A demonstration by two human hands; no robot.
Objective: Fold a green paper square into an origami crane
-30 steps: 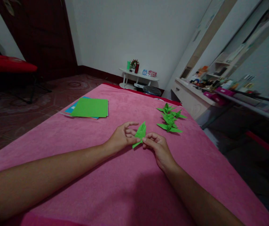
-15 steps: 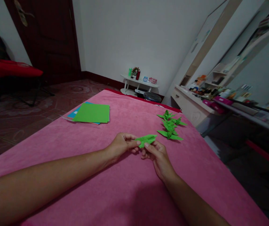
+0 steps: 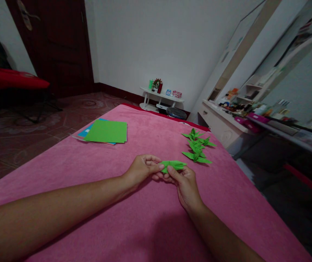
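A small folded green paper piece [image 3: 174, 165] is held just above the pink towel-covered surface [image 3: 134, 214]. My left hand [image 3: 142, 169] pinches its left end with thumb and fingers closed. My right hand [image 3: 184, 183] grips it from below and the right, fingers curled round it. The piece lies nearly flat, pointing right. Beyond it, several finished green paper folds [image 3: 197, 145] lie in a loose group on the towel.
A stack of paper sheets, green on top of blue [image 3: 107, 131], lies at the far left of the surface. Past the far edge stand a small white shelf [image 3: 161, 97] and a dresser with clutter [image 3: 227, 116]. A red seat [image 3: 11, 78] is at left.
The green piece went from standing upright to lying nearly flat between my hands. My left fingers closed round its end, and both hands drew closer together.
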